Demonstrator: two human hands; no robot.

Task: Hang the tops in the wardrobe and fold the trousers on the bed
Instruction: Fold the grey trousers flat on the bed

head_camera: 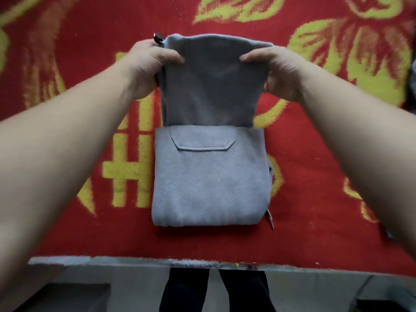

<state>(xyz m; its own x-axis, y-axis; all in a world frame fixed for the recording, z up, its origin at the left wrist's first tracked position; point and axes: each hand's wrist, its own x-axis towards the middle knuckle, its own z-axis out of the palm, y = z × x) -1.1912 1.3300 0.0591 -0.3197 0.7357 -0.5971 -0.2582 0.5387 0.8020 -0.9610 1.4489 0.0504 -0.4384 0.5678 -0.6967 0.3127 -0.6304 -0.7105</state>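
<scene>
Beneath both grips a red bed cover [74, 136] patterned in yellow is spread. On it lie the grey trousers [209, 183], their near part doubled into a flat block below the hands. The far part is raised off the cover and stretched nearly flat between the two grips, its free edge standing just above the thumbs. The left hand [146, 66] is closed on the left edge of this raised panel, thumb on the near face and fingers hidden behind. The right hand [279, 70] is closed on the right edge in the same way.

The step in hand is judged to be the final fold of the panel onto the block. To do it well, both grips should be lowered towards the body at one level and pace, so that the panel's side edges are laid over the block's side edges. The pocket flap [202, 143], below and midway between the grips, can be used to check centring. The cloth should be released only once it lies flat. The drawcord end [270, 219], well below the right grip, is best tucked in. The small black toggle [158, 38], just above the left grip, should not be trapped as a lump.
</scene>
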